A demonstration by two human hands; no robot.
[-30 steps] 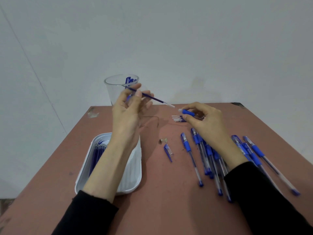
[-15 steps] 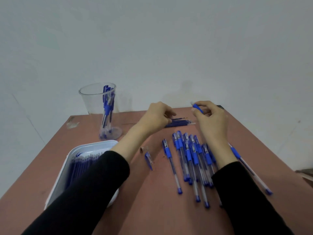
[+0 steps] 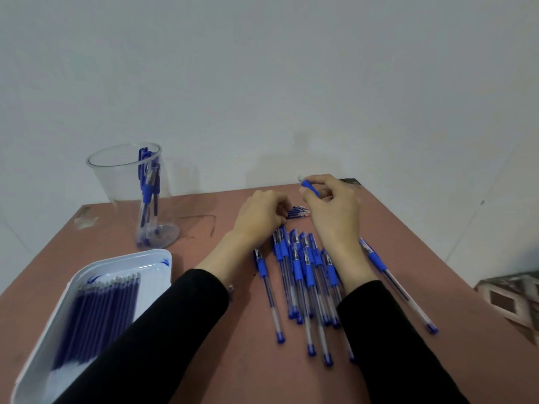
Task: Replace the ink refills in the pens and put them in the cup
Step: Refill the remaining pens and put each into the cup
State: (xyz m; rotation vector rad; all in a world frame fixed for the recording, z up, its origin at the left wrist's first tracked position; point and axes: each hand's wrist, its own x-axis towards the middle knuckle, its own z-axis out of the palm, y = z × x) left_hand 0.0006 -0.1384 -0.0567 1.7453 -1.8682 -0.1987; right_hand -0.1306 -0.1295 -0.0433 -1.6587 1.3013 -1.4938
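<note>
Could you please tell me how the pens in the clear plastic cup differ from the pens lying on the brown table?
The blue-gripped cup pens stand nearly upright against the clear plastic cup's wall; the blue-gripped table pens lie flat, roughly side by side, on the brown table. The cup pens are few; the table pens are many more. Both have clear barrels and blue grips.

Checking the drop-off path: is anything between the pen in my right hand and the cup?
Only the left hand, low beside the loose refills, sits between the pen and the cup; nothing else visible does.
</note>
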